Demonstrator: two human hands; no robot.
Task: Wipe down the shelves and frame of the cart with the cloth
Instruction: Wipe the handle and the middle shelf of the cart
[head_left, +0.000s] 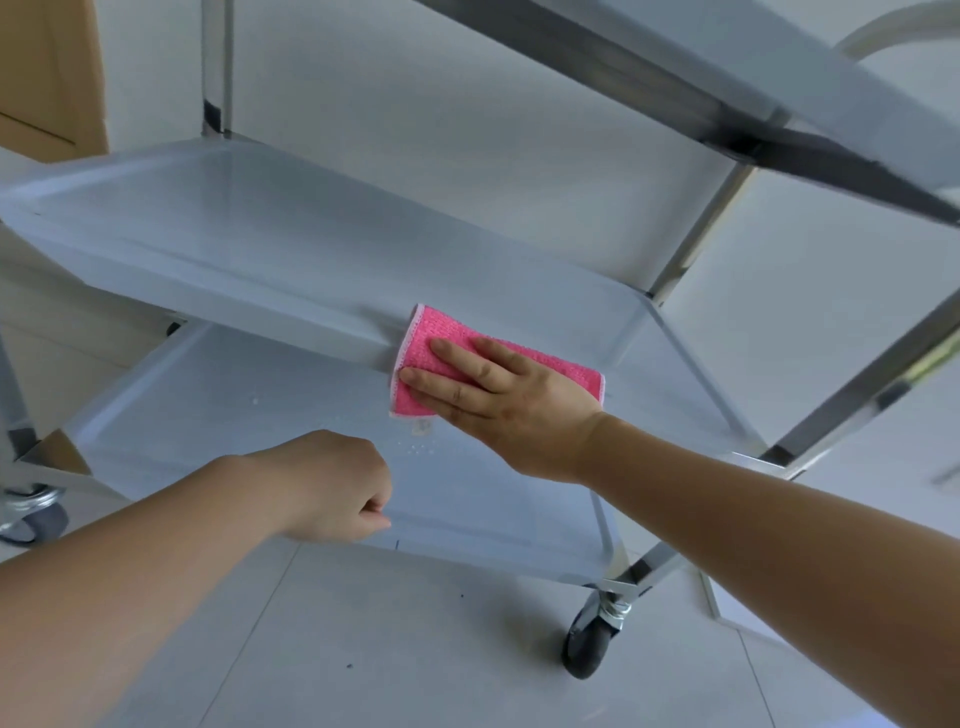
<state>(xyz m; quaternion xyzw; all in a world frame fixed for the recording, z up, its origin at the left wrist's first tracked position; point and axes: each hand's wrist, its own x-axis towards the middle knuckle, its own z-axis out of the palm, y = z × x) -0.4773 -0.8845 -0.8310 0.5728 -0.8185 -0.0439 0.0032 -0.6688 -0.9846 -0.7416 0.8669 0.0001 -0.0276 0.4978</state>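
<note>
The right hand (498, 395) pressed flat, fingers straight, on the pink cloth (421, 358) draped over the middle shelf's (260, 234) front edge. The left hand (332, 488), curled, pinched the bottom shelf's (493, 519) near rim. Open shelf surface stretched away to the left.

Three shelves (218, 228), one cloth (431, 338), two hands (509, 410).

the pink cloth (431, 358), folded with a pale edge, lay flat under the straight fingers (457, 364) of the right hand, draped over the front lip of the cart's middle shelf (234, 234). the steel cart (691, 249) stood upright on castors, its bottom shelf (234, 415) below the fingers.
</note>
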